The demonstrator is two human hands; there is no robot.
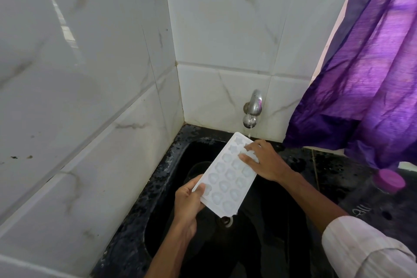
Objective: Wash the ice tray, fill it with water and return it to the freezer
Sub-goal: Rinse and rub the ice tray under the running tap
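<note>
A white ice tray (226, 178) with shaped cavities is held tilted over the black sink (180, 156). My left hand (187, 203) grips its near left edge, thumb on top. My right hand (264, 160) lies on the tray's far right part with fingers stretched over the cavities. A thin stream of water runs from the steel tap (252, 108) onto the tray's far end.
White marble-look tiles line the wall on the left and behind the sink. A purple curtain (365, 79) hangs at the right. A clear bottle with a pink cap (388, 181) stands on the black counter to the right.
</note>
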